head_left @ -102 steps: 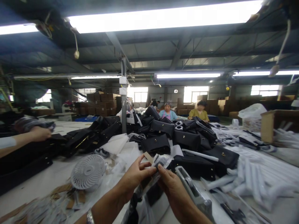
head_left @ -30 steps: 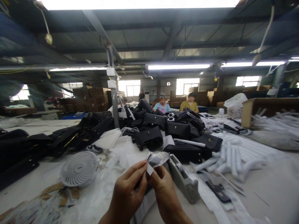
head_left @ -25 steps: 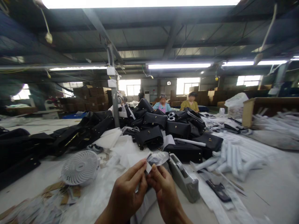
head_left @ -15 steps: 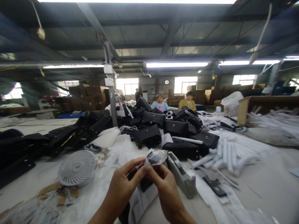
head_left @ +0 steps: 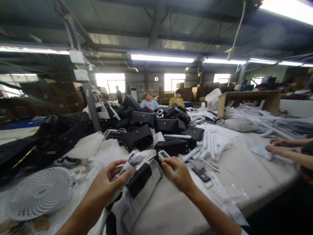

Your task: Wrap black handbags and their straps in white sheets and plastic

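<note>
My left hand (head_left: 105,186) is closed on a crinkled clear plastic wrapping (head_left: 137,159), with thumb and fingers pinching its near end. Beneath and beside it lies a black bag piece (head_left: 140,179), partly covered in whitish wrapping (head_left: 133,209). Thumb and fingertips of my right hand (head_left: 179,173) are drawn together at the near side of a grey tape dispenser (head_left: 163,154). Whatever those fingertips pinch is too small to make out. The hand hides much of the dispenser.
Black handbags (head_left: 137,137) are heaped ahead. A white fan (head_left: 40,192) stands at left, and white rolls (head_left: 211,147) lie at right near a carton (head_left: 221,104). Another person's hands (head_left: 278,148) work at the far right. Two people sit beyond the heap.
My view has swung right. My hands have parted: the right has left the plastic wrapping and moved to the tape dispenser, while the left keeps hold. Another person's hands have come into view.
</note>
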{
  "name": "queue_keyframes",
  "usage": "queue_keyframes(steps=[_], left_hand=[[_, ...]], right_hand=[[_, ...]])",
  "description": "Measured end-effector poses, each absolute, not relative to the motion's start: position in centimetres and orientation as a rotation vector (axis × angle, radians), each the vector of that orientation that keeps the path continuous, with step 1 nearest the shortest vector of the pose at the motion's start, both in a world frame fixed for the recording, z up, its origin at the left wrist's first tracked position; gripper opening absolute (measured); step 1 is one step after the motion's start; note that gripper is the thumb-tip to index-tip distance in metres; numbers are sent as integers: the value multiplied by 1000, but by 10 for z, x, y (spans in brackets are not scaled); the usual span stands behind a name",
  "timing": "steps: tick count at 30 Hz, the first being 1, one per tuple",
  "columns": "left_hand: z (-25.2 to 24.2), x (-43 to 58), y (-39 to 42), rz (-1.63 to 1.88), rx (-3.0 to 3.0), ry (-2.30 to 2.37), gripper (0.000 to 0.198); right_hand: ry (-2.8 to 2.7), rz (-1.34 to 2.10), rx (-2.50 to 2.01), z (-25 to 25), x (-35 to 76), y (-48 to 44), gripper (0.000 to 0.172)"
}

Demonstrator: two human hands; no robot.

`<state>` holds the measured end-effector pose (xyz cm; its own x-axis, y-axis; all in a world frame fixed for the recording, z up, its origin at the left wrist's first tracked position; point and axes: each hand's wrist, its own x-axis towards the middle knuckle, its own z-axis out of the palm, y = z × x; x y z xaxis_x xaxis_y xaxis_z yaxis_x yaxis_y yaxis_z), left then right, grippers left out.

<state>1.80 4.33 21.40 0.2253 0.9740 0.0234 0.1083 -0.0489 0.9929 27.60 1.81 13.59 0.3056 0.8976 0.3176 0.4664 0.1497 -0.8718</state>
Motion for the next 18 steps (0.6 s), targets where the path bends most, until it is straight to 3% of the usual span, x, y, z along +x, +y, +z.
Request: queue_keyframes(steps=[3, 10, 18], left_hand=[[212, 17, 44, 1031, 1345, 1082, 68], [205, 17, 50, 1011, 1335, 1094, 70], [204, 18, 50, 1001, 1379, 1088, 70]], right_hand=[[-1206, 451, -1706, 113, 339, 22, 31], [-1127, 791, -1753, 76, 373, 35, 37], [-874, 848, -1589, 91, 374, 18, 44]])
